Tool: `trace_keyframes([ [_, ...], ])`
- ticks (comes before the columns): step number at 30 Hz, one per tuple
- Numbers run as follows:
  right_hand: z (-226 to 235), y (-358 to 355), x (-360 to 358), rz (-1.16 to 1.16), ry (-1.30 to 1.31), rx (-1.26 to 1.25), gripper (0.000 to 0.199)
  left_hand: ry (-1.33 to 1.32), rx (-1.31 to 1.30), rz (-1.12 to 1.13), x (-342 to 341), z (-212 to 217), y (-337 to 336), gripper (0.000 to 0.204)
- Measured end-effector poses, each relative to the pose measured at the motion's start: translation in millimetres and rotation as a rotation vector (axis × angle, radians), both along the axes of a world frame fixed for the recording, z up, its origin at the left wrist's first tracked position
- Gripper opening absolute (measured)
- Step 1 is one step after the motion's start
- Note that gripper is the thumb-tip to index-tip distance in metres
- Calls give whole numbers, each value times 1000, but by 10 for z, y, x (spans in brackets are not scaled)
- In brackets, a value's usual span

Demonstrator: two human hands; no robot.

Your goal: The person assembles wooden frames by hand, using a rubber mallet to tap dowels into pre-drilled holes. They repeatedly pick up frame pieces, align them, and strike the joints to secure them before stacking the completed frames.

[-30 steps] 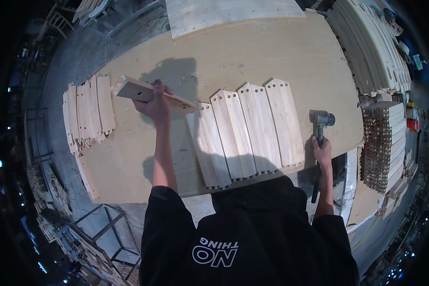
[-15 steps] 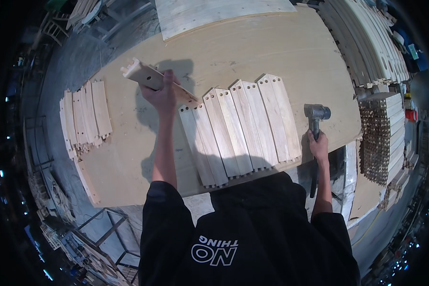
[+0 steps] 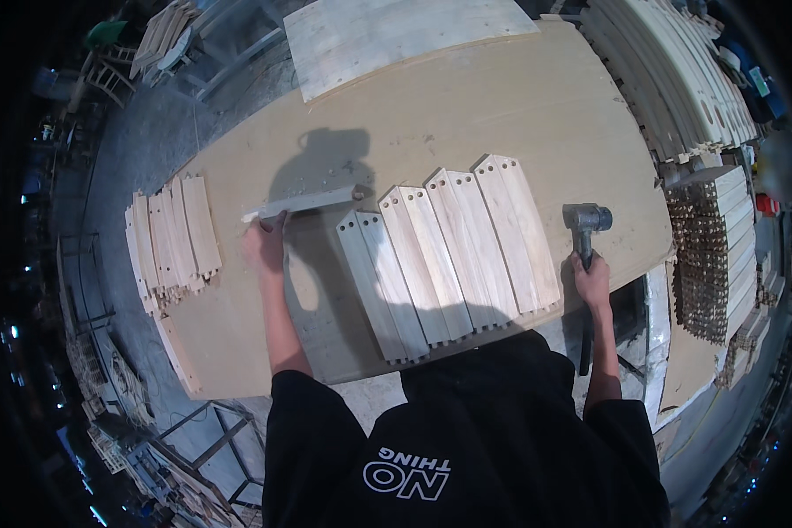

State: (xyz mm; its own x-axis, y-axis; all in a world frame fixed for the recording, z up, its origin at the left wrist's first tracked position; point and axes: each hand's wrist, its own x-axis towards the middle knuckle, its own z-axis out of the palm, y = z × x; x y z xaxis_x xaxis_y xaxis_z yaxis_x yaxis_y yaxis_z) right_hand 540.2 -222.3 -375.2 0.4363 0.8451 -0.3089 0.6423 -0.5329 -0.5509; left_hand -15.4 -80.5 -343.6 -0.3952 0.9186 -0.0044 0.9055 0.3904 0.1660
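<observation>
Head view: a wide fisheye camera worn on the head, facing steeply downward.
From above the dark shirt at the near edge, the lens looks over the table at close range, with left hand and right hand both in the field; floor enters at left, and straight edges bow toward a black rim.

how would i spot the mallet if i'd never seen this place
Start at the large tan tabletop and go to its near right edge, right of the row of pale boards. There the right hand grips the mallet by its handle. Its dark grey colour and short crosswise head set it apart from the boards.
</observation>
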Motion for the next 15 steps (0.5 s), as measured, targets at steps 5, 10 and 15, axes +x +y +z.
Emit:
trace_keyframes([
  [5, -63, -27, 41, 32, -42, 35, 28, 191, 353, -904, 83, 21, 209, 38],
  [10, -19, 14, -7, 52, 12, 9, 30, -49, -233, -663, 125, -7, 477, 33],
  [15, -8, -46, 125, 60, 53, 54, 37, -930, 673, -403, 407, 384, 305, 38],
])
